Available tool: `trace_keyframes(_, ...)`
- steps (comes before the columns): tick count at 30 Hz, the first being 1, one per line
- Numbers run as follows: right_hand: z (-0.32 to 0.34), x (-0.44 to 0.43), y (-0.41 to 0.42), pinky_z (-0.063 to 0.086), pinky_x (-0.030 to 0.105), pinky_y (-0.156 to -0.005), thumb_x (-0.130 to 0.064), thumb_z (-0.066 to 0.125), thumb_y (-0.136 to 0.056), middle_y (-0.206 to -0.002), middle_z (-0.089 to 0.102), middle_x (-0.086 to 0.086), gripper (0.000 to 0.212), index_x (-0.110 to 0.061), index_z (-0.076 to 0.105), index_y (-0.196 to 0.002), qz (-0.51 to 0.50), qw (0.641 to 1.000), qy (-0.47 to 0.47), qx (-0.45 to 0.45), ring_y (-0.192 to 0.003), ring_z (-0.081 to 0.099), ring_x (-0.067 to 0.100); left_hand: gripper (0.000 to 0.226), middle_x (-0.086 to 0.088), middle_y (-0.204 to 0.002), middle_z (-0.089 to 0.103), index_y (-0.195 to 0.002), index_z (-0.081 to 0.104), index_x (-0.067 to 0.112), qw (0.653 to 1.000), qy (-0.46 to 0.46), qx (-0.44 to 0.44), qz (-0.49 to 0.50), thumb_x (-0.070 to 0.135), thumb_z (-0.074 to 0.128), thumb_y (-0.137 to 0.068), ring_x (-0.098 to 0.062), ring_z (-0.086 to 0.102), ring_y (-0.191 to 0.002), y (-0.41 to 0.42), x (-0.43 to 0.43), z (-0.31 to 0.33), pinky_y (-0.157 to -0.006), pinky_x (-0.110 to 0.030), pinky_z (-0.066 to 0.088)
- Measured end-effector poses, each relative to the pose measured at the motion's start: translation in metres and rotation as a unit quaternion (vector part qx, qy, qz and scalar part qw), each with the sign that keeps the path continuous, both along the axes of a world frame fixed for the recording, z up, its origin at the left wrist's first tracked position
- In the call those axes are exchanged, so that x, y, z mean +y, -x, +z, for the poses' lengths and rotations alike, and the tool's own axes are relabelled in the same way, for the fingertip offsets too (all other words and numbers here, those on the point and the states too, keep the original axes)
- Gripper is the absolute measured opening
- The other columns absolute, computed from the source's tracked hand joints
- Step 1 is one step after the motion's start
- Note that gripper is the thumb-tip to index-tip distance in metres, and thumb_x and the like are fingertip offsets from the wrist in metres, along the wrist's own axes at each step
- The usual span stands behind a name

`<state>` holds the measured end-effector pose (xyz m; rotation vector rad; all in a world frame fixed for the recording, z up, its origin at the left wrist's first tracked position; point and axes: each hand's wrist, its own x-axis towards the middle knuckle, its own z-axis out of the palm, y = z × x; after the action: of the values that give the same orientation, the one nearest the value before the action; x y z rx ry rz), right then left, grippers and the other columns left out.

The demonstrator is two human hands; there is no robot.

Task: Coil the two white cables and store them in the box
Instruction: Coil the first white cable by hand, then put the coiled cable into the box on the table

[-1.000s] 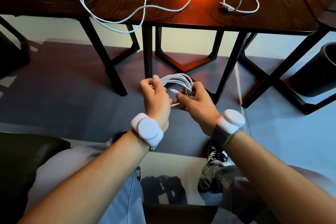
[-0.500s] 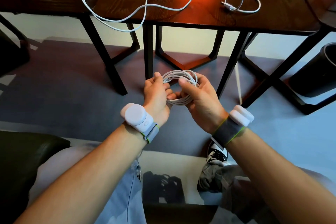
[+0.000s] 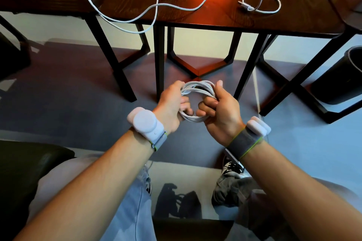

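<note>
Head view. Left hand [image 3: 172, 103] and right hand [image 3: 221, 111] level, above the knees, fingers of each curled tight round opposite sides of coiled white cable [image 3: 197, 86]. Ring face-on, several loops, open centre between knuckles. Smooth round cord, probably springy; likely to fan out if released. Ahead and up, well apart: second white cable [image 3: 188, 8], uncoiled, running left-right across dark wood-grain table [image 3: 274, 23], 1 bend hanging over near edge. Neither hand clearly nearer. No box in view.
</note>
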<state>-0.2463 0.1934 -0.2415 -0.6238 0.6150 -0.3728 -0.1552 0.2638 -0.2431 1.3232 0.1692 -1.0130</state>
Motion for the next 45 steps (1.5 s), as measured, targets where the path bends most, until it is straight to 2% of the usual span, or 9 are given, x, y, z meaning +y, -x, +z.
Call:
trace_keyframes(3,0.001,-0.017,0.004,0.014,0.018,-0.037,-0.042,0.033,-0.105,-0.045,0.019,-0.009,0.040,-0.023,0.041,-0.071,0.018,0.995,0.019,0.099,-0.035,0.014,0.007,0.027,-0.001,-0.106,0.053,-0.107,0.057,0.025,0.960,-0.155,-0.214,-0.095,0.037,0.034,-0.103,-0.023,0.062,-0.087,0.010,0.002,-0.011,-0.080,-0.034,0.052)
trace_keyframes(7,0.003,-0.027,0.004,0.016,0.018,-0.033,-0.041,0.037,-0.104,-0.049,0.024,-0.007,0.037,-0.023,0.042,-0.071,0.096,0.976,0.088,0.175,-0.038,0.017,0.007,0.036,-0.004,-0.122,0.056,-0.125,0.056,0.017,0.786,-0.142,-0.585,-0.141,0.040,0.037,-0.105,-0.025,0.051,-0.120,0.016,0.011,-0.024,-0.099,-0.033,0.039)
trace_keyframes(18,0.014,-0.061,0.014,0.011,0.015,-0.034,-0.043,0.031,-0.104,-0.043,0.023,-0.008,0.041,-0.022,0.036,-0.069,0.219,0.957,0.051,0.182,-0.034,0.015,0.006,0.033,-0.011,-0.104,0.072,-0.123,0.052,0.014,0.702,-0.064,-0.643,-0.299,0.038,0.054,-0.101,-0.037,0.064,-0.097,0.012,0.009,-0.012,-0.079,-0.046,0.050)
trace_keyframes(24,0.009,-0.059,0.011,0.021,0.017,-0.034,-0.046,0.032,-0.104,-0.043,0.037,-0.002,0.041,-0.020,0.042,-0.074,0.211,0.939,0.174,0.209,-0.035,0.024,0.010,0.031,0.003,-0.054,0.065,-0.084,0.056,0.017,0.770,-0.065,-0.575,-0.270,0.035,0.044,-0.105,-0.014,0.065,-0.061,0.018,0.005,-0.017,-0.066,-0.038,0.052)
trace_keyframes(28,-0.001,-0.049,0.001,0.025,0.018,-0.039,-0.040,0.035,-0.102,-0.049,0.047,-0.001,0.037,-0.019,0.042,-0.072,0.095,0.899,0.350,0.246,-0.040,0.032,0.014,0.034,0.007,-0.045,0.052,-0.079,0.051,0.016,0.950,-0.004,-0.277,-0.146,0.032,0.040,-0.107,-0.013,0.063,-0.048,0.032,-0.011,-0.021,-0.053,-0.023,0.048)
trace_keyframes(30,-0.007,-0.046,-0.002,0.028,0.019,-0.040,-0.039,0.035,-0.102,-0.054,0.049,-0.001,0.036,-0.019,0.042,-0.073,0.060,0.867,0.415,0.269,-0.043,0.038,0.014,0.034,0.009,-0.044,0.042,-0.080,0.049,0.013,0.987,0.047,-0.136,-0.072,0.030,0.040,-0.108,-0.008,0.049,-0.039,0.035,-0.018,-0.019,-0.045,-0.019,0.042)
trace_keyframes(37,0.000,-0.063,0.008,0.025,0.020,-0.039,-0.045,0.034,-0.103,-0.047,0.042,-0.005,0.042,-0.020,0.044,-0.072,0.100,0.953,0.230,0.170,-0.039,0.028,0.011,0.055,0.008,-0.046,0.024,-0.056,0.042,0.023,0.999,0.026,-0.021,-0.029,0.059,0.048,-0.097,-0.008,0.018,-0.034,0.040,-0.035,-0.010,-0.036,-0.016,0.018)
trace_keyframes(42,-0.008,-0.057,0.016,0.054,0.039,-0.065,-0.067,0.045,-0.084,-0.077,0.067,-0.002,0.041,-0.027,0.050,-0.077,0.086,0.801,0.515,0.294,-0.072,0.063,0.024,0.066,0.010,-0.037,0.040,-0.042,0.060,0.021,0.990,-0.078,-0.118,-0.011,0.062,0.047,-0.093,-0.010,0.035,-0.028,0.048,-0.049,-0.018,-0.040,-0.017,0.030)
trace_keyframes(45,-0.006,-0.062,0.022,0.058,0.047,-0.074,-0.081,0.038,-0.075,-0.082,0.069,-0.002,0.054,-0.029,0.052,-0.080,0.068,0.826,0.479,0.290,-0.076,0.068,0.022,0.064,0.012,-0.036,0.046,-0.042,0.065,0.030,0.989,-0.085,-0.125,0.000,0.062,0.044,-0.093,-0.008,0.040,-0.027,0.053,-0.058,-0.018,-0.042,-0.018,0.035)
